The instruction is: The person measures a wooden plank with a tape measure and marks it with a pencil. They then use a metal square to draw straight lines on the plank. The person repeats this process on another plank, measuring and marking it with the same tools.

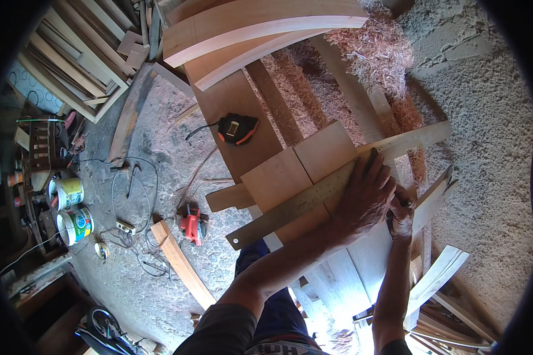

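Observation:
A long flat metal ruler (278, 218) with a hole at one end lies aslant across light wooden boards (279, 177). My left hand (367, 192) presses down near the ruler's far right end, its fingers bent over the edge. Right beside it, my right hand (401, 214) is closed, its fingers pinched together by the boards' right edge; whatever it holds is hidden. Past my left fingertips a narrow wooden strip (414, 138) sticks out to the right. A black and orange tape measure (237, 128) rests on a brown board farther away.
Curved wooden pieces (266, 26) are stacked at the far end. A red power tool (193, 226) and tangled cables (142, 177) lie on the floor at left, near two buckets (75, 226). Wood shavings (373, 50) heap by the rough wall (485, 112); more planks (435, 278) lean at right.

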`<state>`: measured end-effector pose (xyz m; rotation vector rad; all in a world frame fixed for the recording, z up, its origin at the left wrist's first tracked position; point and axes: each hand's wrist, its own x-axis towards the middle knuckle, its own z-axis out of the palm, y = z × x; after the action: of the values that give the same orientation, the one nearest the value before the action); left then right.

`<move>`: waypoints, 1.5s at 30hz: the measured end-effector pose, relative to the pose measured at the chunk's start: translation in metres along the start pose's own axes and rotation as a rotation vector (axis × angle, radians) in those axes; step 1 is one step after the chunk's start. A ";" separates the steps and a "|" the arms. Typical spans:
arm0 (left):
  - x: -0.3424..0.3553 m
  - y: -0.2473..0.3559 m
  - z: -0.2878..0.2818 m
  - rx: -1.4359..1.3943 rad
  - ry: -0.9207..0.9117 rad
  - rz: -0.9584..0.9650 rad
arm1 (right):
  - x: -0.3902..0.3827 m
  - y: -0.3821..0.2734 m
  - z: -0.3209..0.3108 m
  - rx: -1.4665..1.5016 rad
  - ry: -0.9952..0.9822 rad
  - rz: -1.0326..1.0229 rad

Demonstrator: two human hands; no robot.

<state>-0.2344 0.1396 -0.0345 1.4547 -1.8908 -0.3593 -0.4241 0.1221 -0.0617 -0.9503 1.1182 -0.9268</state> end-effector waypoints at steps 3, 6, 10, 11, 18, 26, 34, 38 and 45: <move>0.000 0.000 0.000 -0.003 0.000 -0.010 | 0.001 -0.002 0.000 -0.014 -0.019 -0.009; 0.001 0.001 -0.002 -0.009 -0.010 -0.010 | 0.002 0.000 -0.003 0.020 -0.023 0.017; 0.001 0.000 -0.005 -0.016 -0.024 -0.008 | 0.002 -0.004 0.004 -0.021 -0.019 -0.013; 0.001 0.000 -0.005 -0.027 -0.007 -0.007 | 0.003 -0.007 0.009 -0.050 0.008 -0.045; 0.003 0.001 -0.014 -0.049 -0.001 -0.010 | -0.012 -0.081 0.046 -0.708 0.411 -0.223; 0.000 -0.001 -0.007 0.010 0.006 0.018 | -0.029 -0.057 0.062 -1.266 0.213 -0.188; -0.001 -0.017 -0.017 0.131 -0.046 0.146 | -0.030 -0.055 0.064 -1.258 0.206 -0.218; 0.000 -0.018 -0.022 0.078 -0.083 0.143 | -0.029 -0.050 0.063 -1.256 0.218 -0.268; 0.000 -0.018 -0.022 0.024 -0.021 0.129 | -0.029 -0.056 0.072 -1.170 0.250 -0.117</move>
<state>-0.2058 0.1378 -0.0298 1.3416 -2.0006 -0.2927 -0.3663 0.1416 0.0121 -1.8766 1.8854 -0.4146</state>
